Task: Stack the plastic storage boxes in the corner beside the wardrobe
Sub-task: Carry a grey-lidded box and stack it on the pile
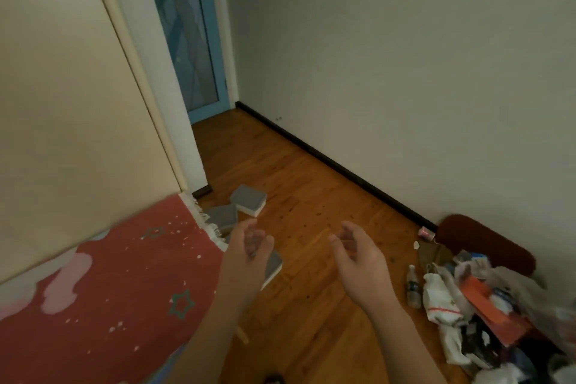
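Hovering empty: left hand (252, 246), right hand (355, 251), fingers loosely curled.

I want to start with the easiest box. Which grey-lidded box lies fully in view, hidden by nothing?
The farthest grey-lidded box, nearest the wardrobe. The rug fringe and left hand overlap the others.

Dim, flat indoor light, soft focus throughout, motion blur on the clutter (486, 305) at right, wide-angle bending toward edges

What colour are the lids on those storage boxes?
Grey lids on white bases, clearest on the farthest storage box in the head view.
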